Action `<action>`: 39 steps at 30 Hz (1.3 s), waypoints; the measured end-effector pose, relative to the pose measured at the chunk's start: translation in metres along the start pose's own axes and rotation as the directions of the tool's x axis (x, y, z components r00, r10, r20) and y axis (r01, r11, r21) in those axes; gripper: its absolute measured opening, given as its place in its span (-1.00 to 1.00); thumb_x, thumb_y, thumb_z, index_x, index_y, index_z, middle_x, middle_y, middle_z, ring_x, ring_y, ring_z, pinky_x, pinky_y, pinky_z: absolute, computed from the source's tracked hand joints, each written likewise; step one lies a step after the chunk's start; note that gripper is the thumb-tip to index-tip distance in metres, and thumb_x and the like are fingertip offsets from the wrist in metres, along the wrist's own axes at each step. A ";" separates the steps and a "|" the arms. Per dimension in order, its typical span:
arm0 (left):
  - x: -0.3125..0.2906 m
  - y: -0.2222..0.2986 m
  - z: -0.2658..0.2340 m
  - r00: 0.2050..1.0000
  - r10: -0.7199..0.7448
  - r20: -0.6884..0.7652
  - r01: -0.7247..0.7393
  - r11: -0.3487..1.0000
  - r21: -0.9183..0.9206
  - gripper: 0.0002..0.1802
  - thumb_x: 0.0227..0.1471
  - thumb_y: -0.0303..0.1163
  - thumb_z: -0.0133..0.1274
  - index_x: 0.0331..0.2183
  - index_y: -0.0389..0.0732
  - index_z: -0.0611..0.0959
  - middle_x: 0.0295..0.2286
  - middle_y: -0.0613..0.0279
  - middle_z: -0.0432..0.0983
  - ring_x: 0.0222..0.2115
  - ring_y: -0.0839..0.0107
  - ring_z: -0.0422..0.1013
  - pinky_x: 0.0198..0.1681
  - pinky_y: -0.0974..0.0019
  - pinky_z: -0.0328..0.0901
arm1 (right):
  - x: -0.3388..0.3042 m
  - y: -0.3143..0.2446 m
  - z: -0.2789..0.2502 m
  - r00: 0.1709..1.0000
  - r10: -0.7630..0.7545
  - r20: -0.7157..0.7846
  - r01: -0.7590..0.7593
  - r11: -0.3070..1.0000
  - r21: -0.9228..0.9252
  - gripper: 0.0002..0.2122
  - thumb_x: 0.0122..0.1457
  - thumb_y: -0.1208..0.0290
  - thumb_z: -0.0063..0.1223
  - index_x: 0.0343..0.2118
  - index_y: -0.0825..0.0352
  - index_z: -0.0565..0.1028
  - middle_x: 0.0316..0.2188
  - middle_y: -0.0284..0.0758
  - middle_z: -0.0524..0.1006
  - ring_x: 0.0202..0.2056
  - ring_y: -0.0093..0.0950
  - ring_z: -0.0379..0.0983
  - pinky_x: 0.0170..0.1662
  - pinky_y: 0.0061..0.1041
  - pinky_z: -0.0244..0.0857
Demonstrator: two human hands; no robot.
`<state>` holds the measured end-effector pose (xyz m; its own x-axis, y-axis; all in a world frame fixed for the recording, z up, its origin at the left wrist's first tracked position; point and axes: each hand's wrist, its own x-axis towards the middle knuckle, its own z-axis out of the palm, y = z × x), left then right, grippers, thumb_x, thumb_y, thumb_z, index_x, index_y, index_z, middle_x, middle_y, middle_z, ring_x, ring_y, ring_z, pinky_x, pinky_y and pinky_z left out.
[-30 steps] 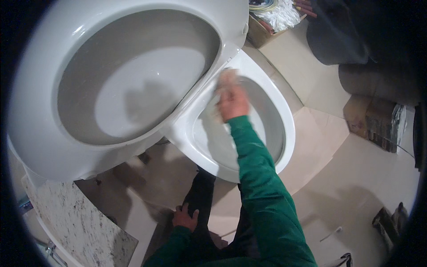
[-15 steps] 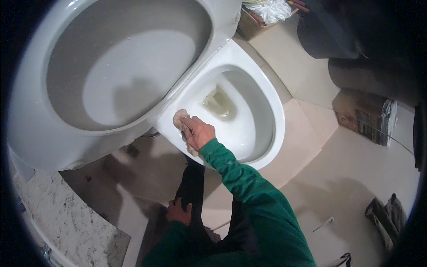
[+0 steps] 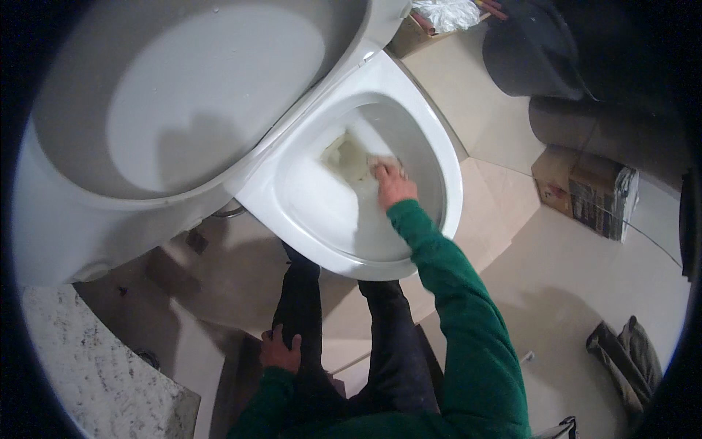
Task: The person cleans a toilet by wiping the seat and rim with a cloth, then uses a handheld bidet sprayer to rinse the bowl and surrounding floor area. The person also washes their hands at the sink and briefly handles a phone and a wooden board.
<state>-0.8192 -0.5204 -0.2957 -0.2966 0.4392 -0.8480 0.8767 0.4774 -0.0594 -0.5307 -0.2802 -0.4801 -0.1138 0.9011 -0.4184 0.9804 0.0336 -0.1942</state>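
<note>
Pale cloth [image 3: 379,164] is inside the white toilet bowl [image 3: 311,201], grasped in the fingers of the right hand [image 3: 395,189], apparently to meet its curve; the left hand [image 3: 281,352], fingers spread, rests on the left leg [image 3: 300,296], likely bracing the lean.

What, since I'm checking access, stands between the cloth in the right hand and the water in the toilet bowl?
Nothing visible: the right hand holds the pale cloth inside the toilet bowl, right of the water; whether they touch is unclear. The raised lid stands to the left.
</note>
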 end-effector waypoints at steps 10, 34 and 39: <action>0.000 -0.006 -0.002 0.999 0.024 -0.031 -0.026 0.997 -0.067 -0.39 -0.08 -0.05 -0.03 -0.04 -0.20 0.35 -0.11 -0.11 0.23 -0.13 -0.01 0.27 -0.11 0.02 0.22 | 0.029 -0.008 -0.003 0.992 -0.077 0.105 0.083 0.995 -0.056 -0.65 0.01 0.42 -0.16 -0.09 0.02 0.36 -0.06 -0.34 0.34 -0.19 -0.32 0.41 -0.17 -0.33 0.32; 0.014 -0.003 -0.011 0.998 0.025 -0.055 -0.026 1.000 -0.017 -0.40 -0.09 -0.05 -0.01 -0.05 -0.19 0.37 -0.13 -0.11 0.24 -0.13 -0.02 0.26 -0.13 -0.02 0.21 | 0.156 -0.070 0.103 0.677 0.486 0.552 -0.134 -0.657 0.742 -0.63 -0.06 0.30 -0.12 -0.30 0.54 0.45 -0.25 0.06 0.44 -0.24 -0.12 0.41 -0.13 -0.35 0.26; 0.013 -0.001 -0.009 0.999 -0.035 -0.040 0.037 0.999 0.031 -0.39 -0.10 -0.03 -0.01 -0.04 -0.17 0.37 -0.11 -0.11 0.23 -0.12 -0.01 0.25 -0.14 -0.06 0.21 | 0.150 -0.065 0.117 0.732 0.651 0.199 -0.481 0.288 0.828 -0.64 -0.03 0.30 -0.19 -0.29 0.50 0.45 -0.24 0.04 0.44 -0.19 -0.12 0.38 -0.08 -0.34 0.24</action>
<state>-0.8266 -0.5086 -0.3018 -0.3424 0.4524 -0.8235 0.8765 0.4695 -0.1065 -0.6307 -0.1977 -0.6339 0.5229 0.5959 -0.6094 0.2043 -0.7818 -0.5891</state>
